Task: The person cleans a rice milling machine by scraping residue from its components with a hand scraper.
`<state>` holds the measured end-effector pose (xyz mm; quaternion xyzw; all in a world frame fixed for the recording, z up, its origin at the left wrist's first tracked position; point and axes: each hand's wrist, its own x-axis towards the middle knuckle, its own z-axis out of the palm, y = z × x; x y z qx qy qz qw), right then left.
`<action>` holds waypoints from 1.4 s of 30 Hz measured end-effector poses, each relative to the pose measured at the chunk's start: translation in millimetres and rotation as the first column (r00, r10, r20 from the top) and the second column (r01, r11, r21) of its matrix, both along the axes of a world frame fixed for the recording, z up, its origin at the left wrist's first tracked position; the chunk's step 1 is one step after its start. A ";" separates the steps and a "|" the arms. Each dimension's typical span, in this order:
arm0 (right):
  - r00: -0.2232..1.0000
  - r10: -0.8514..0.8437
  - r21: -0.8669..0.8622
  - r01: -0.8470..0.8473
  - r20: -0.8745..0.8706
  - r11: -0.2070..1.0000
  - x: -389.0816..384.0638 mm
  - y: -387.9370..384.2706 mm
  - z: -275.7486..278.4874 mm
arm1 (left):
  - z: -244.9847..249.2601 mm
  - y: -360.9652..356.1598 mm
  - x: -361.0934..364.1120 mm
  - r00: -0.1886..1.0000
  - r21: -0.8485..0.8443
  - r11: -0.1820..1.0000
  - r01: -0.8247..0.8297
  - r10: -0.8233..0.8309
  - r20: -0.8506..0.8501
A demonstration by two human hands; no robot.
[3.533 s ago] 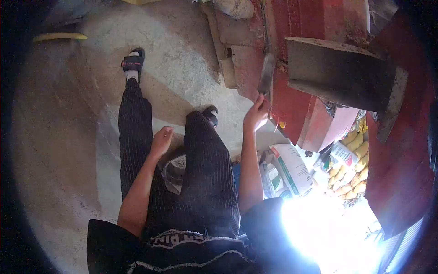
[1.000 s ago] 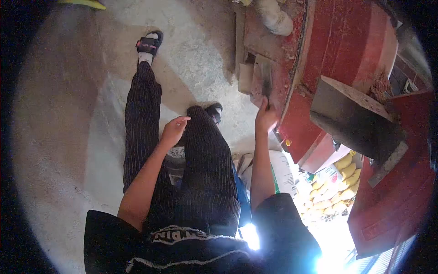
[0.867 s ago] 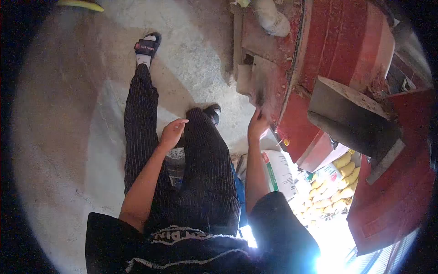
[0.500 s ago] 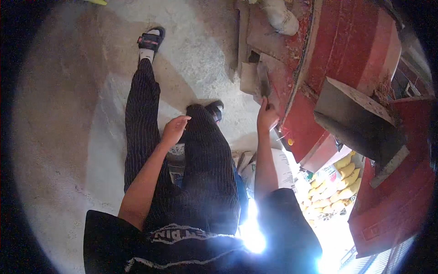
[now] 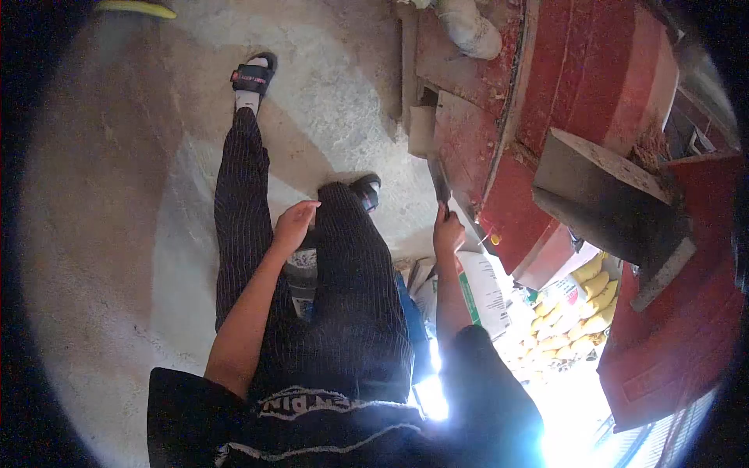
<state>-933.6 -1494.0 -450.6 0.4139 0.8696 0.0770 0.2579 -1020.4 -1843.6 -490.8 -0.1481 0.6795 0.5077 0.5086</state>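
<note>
A pale concrete floor (image 5: 117, 234) runs under a red-painted machine (image 5: 593, 70) with a grey metal chute (image 5: 601, 195) jutting from it. The right hand (image 5: 448, 232) is closed round the handle of a flat-bladed scraper (image 5: 439, 181) – its blade reaches to the lower edge of the machine's red panel. The left hand (image 5: 293, 225) holds nothing, its fingers loosely curled against the striped trousers (image 5: 351, 296). A white sack (image 5: 482, 290) lies just below the right forearm.
</note>
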 end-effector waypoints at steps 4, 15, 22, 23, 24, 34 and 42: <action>0.992 -0.087 -0.088 0.095 0.086 0.992 -24.3 13.3 -12.2 | 4.9 -0.4 -11.9 0.999 -0.009 0.999 0.031 -0.031 0.022; 0.983 -0.159 -0.105 0.169 0.095 0.980 10.7 2.5 14.5 | 1.3 -6.0 -12.3 1.000 0.019 0.999 -0.026 0.026 0.013; 0.980 -0.197 -0.090 0.194 -0.020 0.977 -36.8 -9.2 -3.3 | 4.8 -4.2 -15.2 0.991 0.028 0.999 0.032 -0.035 0.129; 0.977 -0.213 -0.071 0.214 0.021 0.974 -8.9 -10.9 3.1 | 8.6 -3.8 -20.9 0.993 0.014 0.998 0.061 -0.062 0.098; 0.972 -0.227 -0.053 0.230 0.068 0.972 13.4 -12.9 11.6 | 11.7 -3.0 -24.1 0.994 -0.004 0.996 0.087 -0.087 0.073; 0.992 -0.112 -0.109 0.117 0.053 0.987 -88.4 -22.4 59.9 | 21.0 12.9 -51.7 0.997 0.094 0.994 0.050 -0.055 0.055; 0.994 0.020 -0.011 -0.019 0.107 1.000 -138.9 13.6 -4.8 | 21.3 -0.4 -70.5 0.998 0.094 0.994 0.056 -0.055 -0.014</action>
